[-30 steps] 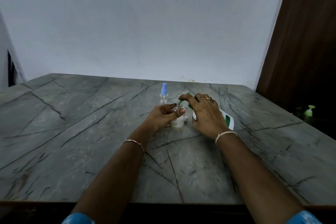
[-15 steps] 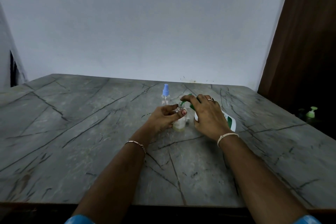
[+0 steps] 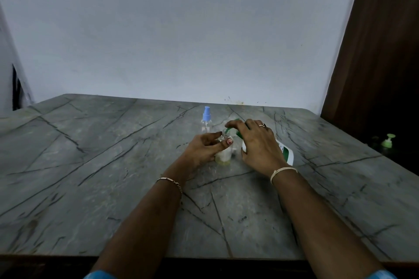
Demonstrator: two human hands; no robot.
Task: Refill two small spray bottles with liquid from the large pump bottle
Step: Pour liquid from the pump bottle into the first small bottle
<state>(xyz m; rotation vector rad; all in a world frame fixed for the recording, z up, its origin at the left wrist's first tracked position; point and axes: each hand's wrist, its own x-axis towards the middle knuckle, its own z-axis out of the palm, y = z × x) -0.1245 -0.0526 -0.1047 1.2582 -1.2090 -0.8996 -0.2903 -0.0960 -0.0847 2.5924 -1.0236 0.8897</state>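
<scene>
your left hand [image 3: 205,148] is wrapped around the open spray bottle [image 3: 223,153], thumb across its shoulder, keeping it upright on the table [image 3: 90,165]. your right hand [image 3: 256,142] is clamped over the large pump bottle [image 3: 286,153], which leans over toward 9 o'clock, with your forefinger pressed on the green pump head [image 3: 230,128] and the spout sitting right at the small bottle's neck.

compared with a second ago, almost nothing has shifted: same grips, same lean, same spout-to-neck line-up. only the view has tipped a little, so everything sits slightly lower in the picture. that steadiness reads to me as pumping in progress, not a change of step.

inside the held bottle there's a pale yellowish layer at the bottom, with whitish contents or a label above it; how full it really is, i can't tell from here.

at 12 o'clock from your left hand, just behind the held bottle, the second spray bottle [image 3: 206,121] stands with its blue spray cap on, looking clear and near empty. so i'd put you in the first half of the job: one bottle filling, one untouched.

keep that spout over the neck; the opening is narrow and a slip would put liquid on the stone.
</scene>
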